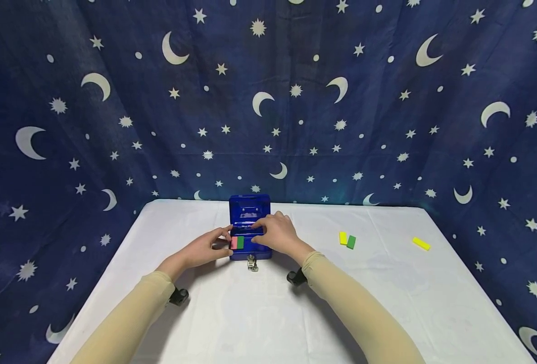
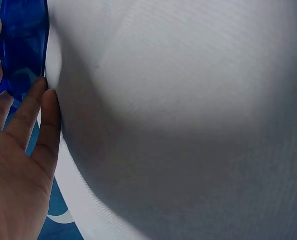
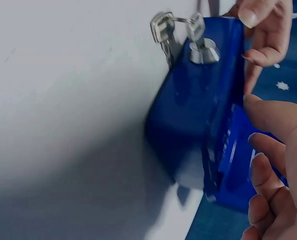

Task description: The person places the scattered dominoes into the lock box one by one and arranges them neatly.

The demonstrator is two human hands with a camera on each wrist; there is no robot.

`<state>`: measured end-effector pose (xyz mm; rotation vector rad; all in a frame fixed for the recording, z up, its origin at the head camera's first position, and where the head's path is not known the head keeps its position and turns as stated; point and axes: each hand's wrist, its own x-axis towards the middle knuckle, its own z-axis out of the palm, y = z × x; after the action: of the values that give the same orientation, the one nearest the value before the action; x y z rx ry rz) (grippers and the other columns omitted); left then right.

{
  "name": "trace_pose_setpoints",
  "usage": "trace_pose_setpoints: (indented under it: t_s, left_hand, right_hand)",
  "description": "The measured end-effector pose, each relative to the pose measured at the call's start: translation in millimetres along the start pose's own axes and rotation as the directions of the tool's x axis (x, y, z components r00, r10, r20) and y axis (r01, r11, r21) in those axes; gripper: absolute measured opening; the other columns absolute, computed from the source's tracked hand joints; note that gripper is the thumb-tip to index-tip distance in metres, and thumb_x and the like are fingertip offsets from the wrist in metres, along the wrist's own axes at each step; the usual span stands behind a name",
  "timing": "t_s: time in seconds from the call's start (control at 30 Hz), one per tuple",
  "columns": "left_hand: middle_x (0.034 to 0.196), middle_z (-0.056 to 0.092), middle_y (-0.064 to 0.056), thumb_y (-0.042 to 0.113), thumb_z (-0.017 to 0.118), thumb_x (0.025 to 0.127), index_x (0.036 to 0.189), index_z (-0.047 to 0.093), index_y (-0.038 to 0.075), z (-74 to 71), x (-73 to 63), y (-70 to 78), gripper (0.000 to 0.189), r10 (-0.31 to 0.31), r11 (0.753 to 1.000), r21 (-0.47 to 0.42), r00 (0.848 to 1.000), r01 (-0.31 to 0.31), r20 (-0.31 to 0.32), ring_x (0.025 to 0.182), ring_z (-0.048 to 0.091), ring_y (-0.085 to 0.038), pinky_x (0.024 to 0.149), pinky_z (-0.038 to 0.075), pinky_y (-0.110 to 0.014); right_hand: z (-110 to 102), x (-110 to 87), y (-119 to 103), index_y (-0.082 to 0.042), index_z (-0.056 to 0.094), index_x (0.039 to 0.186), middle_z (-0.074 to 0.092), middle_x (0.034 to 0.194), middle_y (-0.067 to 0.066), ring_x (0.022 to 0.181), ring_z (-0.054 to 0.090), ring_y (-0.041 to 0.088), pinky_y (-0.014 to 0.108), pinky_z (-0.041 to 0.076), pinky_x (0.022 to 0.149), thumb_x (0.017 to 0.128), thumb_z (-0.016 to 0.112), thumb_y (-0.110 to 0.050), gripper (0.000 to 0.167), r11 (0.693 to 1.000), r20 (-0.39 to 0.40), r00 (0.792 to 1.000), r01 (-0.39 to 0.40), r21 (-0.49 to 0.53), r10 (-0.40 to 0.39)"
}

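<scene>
A small blue metal cash box (image 1: 250, 256) stands on the table with its lid (image 1: 250, 206) raised toward the back. A key ring with keys (image 3: 163, 27) hangs at the lock on its front. At the box's left side lie a pink rectangular piece (image 1: 234, 243) and a green one (image 1: 240, 242), edge to edge. My left hand (image 1: 208, 246) is at the left wall, thumb and fingers spread at the edge. Over the right half of the box is my right hand (image 1: 277, 233), thumb and forefinger apart, nothing visible between them. It covers part of the interior.
To the right on the white tablecloth (image 1: 386, 283) lie a yellow piece (image 1: 343, 238) beside a green piece (image 1: 351, 242), and farther right another yellow piece (image 1: 421, 243). A dark blue curtain (image 1: 268, 101) with moons and stars surrounds the table's back and sides.
</scene>
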<state>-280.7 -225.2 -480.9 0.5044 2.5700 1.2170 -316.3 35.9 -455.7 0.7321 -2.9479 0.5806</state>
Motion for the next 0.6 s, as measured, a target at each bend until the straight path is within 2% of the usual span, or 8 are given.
trace_pose_setpoints:
  t_s: [0.07, 0.17, 0.37, 0.6]
  left_hand:
    - [0.164, 0.031, -0.003, 0.032, 0.073, 0.095, 0.114, 0.056, 0.016, 0.3, -0.4, -0.1, 0.030, -0.009, 1.000, 0.002, 1.000, 0.009, 0.000, 0.133, 0.053, -0.031, 0.113, 0.035, -0.058]
    - [0.165, 0.030, -0.003, 0.033, 0.073, 0.095, 0.114, 0.056, 0.017, 1.0, -0.9, -0.2, 0.030, -0.017, 1.000, 0.003, 1.000, 0.017, 0.001, 0.133, 0.053, -0.030, 0.114, 0.035, -0.056]
    - [0.164, 0.032, 0.000, 0.031, 0.074, 0.094, 0.112, 0.056, 0.017, 1.5, -0.9, -1.7, 0.029, -0.008, 1.000, 0.007, 1.000, 0.008, -0.014, 0.132, 0.055, -0.025, 0.114, 0.037, -0.051]
    - [0.164, 0.032, -0.005, 0.027, 0.074, 0.095, 0.112, 0.057, 0.012, 1.6, -0.8, -2.7, 0.029, 0.025, 1.000, -0.016, 1.000, -0.025, -0.018, 0.130, 0.056, -0.030, 0.112, 0.039, -0.053]
  right_hand:
    - [-6, -4.4, 5, -0.025, 0.076, 0.118, 0.057, 0.075, -0.007, 0.081, 0.043, 0.018, 0.036, 0.034, 0.074, 0.084, 0.080, -0.047, 0.041, 0.999, -0.014, 1.000, -0.010, 0.035, 0.011]
    - [-14, -12.5, 15, -0.024, 0.076, 0.117, 0.055, 0.073, -0.009, 0.080, 0.043, 0.018, 0.036, 0.033, 0.073, 0.084, 0.080, -0.046, 0.040, 0.996, -0.039, 0.999, -0.025, 0.083, 0.029]
    - [-32, -30.3, 37, -0.020, 0.076, 0.116, 0.055, 0.075, -0.009, 0.083, 0.044, 0.019, 0.036, 0.036, 0.076, 0.083, 0.081, -0.041, 0.039, 0.990, -0.105, 0.994, -0.013, 0.140, 0.028]
    - [-46, -47.7, 65, -0.021, 0.075, 0.119, 0.058, 0.080, -0.011, 0.085, 0.046, 0.018, 0.035, 0.038, 0.077, 0.084, 0.080, -0.040, 0.040, 0.989, -0.131, 0.990, -0.030, 0.141, 0.049]
